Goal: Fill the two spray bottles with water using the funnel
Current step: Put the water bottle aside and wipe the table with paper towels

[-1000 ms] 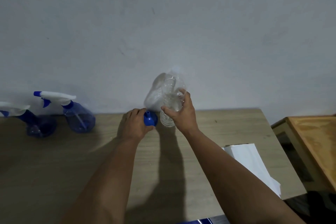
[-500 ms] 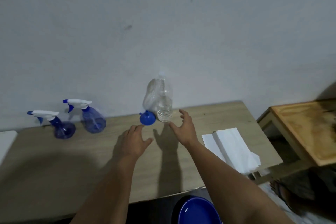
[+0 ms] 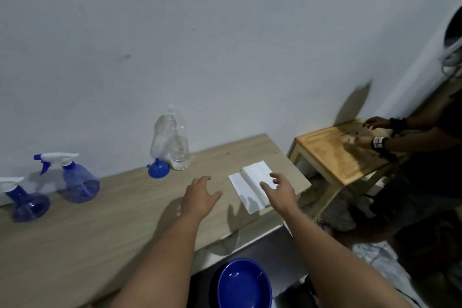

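We see our left hand (image 3: 200, 195) and right hand (image 3: 280, 190) hovering, fingers spread, holding nothing, over the table (image 3: 75, 245). The right is above a napkin (image 3: 250, 182). Funnel (image 3: 158, 169), bottle (image 3: 178, 147) and two sprayers (image 3: 75, 180) (image 3: 25, 200) stand near the wall.

A wooden table (image 3: 105, 227) is set against a pale wall. Two blue spray bottles (image 3: 77, 182) (image 3: 26, 204), a blue funnel (image 3: 158, 170), a clear bottle (image 3: 179, 150) and a folded white paper (image 3: 250, 186) are laid out on it.

Seeing matt pale wood-grain table (image 3: 75, 245). Spray bottles (image 3: 77, 182) at left looking like translucent blue plastic, white triggers. Water bottle (image 3: 178, 150) showing clear, glossy plastic. Funnel (image 3: 158, 170) smooth blue plastic. White paper (image 3: 250, 182) lying matt, creased. Lower-centre blue bowl (image 3: 243, 285) shining glossy.
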A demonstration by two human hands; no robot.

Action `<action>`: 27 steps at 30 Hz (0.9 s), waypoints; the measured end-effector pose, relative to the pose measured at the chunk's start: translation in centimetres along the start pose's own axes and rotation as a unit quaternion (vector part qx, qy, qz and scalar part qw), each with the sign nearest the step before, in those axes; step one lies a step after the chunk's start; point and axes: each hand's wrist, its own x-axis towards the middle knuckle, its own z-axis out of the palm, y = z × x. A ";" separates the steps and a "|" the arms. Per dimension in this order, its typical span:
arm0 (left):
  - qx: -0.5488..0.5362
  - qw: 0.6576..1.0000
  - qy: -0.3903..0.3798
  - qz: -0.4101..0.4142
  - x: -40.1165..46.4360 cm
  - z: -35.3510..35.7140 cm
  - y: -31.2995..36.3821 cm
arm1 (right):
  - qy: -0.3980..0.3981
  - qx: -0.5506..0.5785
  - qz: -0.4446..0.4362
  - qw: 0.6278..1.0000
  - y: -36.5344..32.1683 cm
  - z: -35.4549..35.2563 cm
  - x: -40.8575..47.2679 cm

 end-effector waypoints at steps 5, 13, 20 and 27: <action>-0.008 0.999 -0.030 0.032 0.3 3.3 3.1 | 0.041 0.027 0.008 0.999 2.0 -3.8 0.8; -0.024 0.996 -0.081 0.002 2.5 9.4 6.1 | 0.010 0.022 0.024 0.999 5.7 -6.3 6.2; 0.086 0.990 -0.106 -0.043 4.5 16.1 5.1 | -0.066 0.012 0.019 0.998 9.3 -5.2 12.4; 0.111 0.980 -0.117 -0.113 5.3 19.7 4.9 | -0.129 0.017 0.011 0.991 9.4 -4.1 15.7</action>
